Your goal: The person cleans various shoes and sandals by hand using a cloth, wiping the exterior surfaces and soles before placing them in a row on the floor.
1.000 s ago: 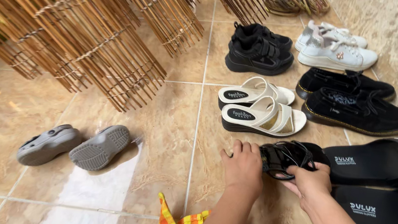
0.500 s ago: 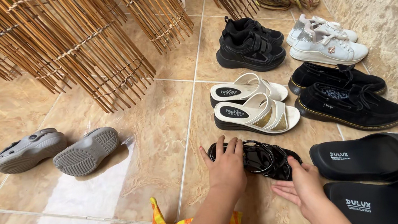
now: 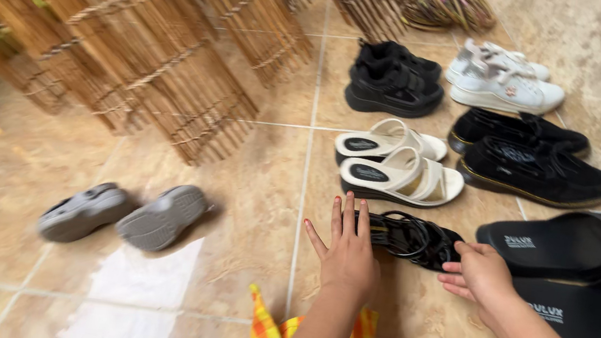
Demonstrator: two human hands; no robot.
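Low in the middle of the frame, the person's left hand [image 3: 348,253] is spread flat with the fingers splayed and pointing up the picture, palm down, its fingertips at the heel end of a pair of glossy black strappy sandals [image 3: 410,238]; it grips nothing. The right hand [image 3: 481,273], lower right, is loosely curled with the fingertips resting against the sandals' other end, not clasped around them. Both forearms come in from the bottom edge.

The sandals lie on the beige marbled floor tiles [image 3: 252,186], just below a pair of white wedge slides [image 3: 396,165] and just left of a pair of large black rubber slippers [image 3: 578,272] at the right edge. Higher up sit black lace-up shoes [image 3: 535,156], black chunky trainers [image 3: 394,77] and white trainers [image 3: 506,78].

At lower left lie two grey clogs [image 3: 127,214], one sole-up. A bamboo-slat screen [image 3: 126,33] fills the upper left. An orange-and-yellow checked cloth [image 3: 272,337] shows at the bottom edge.
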